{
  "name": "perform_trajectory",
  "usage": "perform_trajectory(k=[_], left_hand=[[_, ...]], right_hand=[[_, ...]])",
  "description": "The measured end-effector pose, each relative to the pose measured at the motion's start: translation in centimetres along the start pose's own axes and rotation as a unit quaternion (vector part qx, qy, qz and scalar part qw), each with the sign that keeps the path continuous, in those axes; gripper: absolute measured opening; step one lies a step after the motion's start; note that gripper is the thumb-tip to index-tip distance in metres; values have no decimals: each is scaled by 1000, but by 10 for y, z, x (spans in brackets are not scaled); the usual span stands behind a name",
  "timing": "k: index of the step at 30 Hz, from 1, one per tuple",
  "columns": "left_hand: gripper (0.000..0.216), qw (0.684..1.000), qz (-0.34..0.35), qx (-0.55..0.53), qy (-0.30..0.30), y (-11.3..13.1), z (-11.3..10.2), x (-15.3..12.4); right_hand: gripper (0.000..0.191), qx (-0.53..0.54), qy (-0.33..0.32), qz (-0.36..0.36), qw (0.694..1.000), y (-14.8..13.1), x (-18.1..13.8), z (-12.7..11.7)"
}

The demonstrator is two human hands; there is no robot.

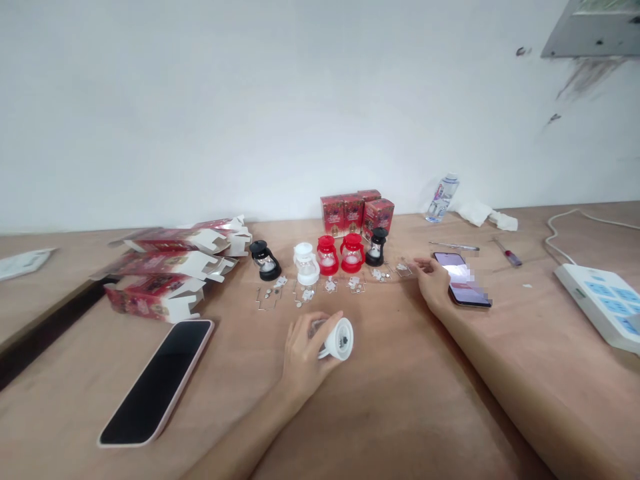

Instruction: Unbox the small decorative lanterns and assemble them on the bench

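A small white lantern (343, 339) lies tipped on its side in my left hand (307, 343), whose fingers wrap round its body. The lantern's round underside faces right, showing a recess with a dark piece in it. My right hand (433, 281) rests low over the table, fingers stretched left and slightly apart. Its fingertips are beside a bent wire piece (403, 270) with tiny parts; whether they touch is unclear. Behind stand a black lantern (265, 261), a white lantern (306, 264), two red lanterns (327, 256) and another black lantern (377, 248). Wires and small discs (270, 293) lie before them.
Opened red cartons (155, 297) lie at left, near a dark gap in the table. A pink-edged phone (157, 383) is front left; a lit phone (460, 280) adjoins my right wrist. Closed red boxes (333, 215), a bottle (442, 198), a screwdriver (512, 257) and a power strip (600, 303) stand farther out.
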State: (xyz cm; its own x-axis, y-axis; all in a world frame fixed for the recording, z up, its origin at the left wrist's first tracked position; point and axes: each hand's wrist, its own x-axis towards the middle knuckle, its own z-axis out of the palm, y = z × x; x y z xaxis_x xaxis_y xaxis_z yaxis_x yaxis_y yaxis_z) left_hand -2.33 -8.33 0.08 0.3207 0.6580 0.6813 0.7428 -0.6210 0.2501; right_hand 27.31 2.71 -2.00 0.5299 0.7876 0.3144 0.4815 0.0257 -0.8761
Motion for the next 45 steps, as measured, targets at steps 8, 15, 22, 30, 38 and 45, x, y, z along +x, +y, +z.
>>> perform_trajectory(k=[8, 15, 22, 30, 38, 45], left_hand=[[36, 990, 135, -43, -7, 4, 0, 6], [49, 984, 167, -61, -15, 3, 0, 5], [65, 981, 135, -84, -113, 6, -1, 1], [74, 987, 10, -81, -136, 5, -3, 3], [36, 993, 28, -88, -70, 6, -4, 3], [38, 964, -121, -230, -53, 7, -2, 3]], right_hand=[[31, 170, -348, 34, 921, -69, -97, 3], [33, 334, -589, 297, 673, -107, -121, -3], [18, 369, -489, 380, 692, -92, -128, -15], [15, 366, -334, 391, 776, -85, -79, -26], [15, 370, -274, 384, 801, -77, -69, -28], [19, 447, -297, 323, 779, -81, -125, 5]])
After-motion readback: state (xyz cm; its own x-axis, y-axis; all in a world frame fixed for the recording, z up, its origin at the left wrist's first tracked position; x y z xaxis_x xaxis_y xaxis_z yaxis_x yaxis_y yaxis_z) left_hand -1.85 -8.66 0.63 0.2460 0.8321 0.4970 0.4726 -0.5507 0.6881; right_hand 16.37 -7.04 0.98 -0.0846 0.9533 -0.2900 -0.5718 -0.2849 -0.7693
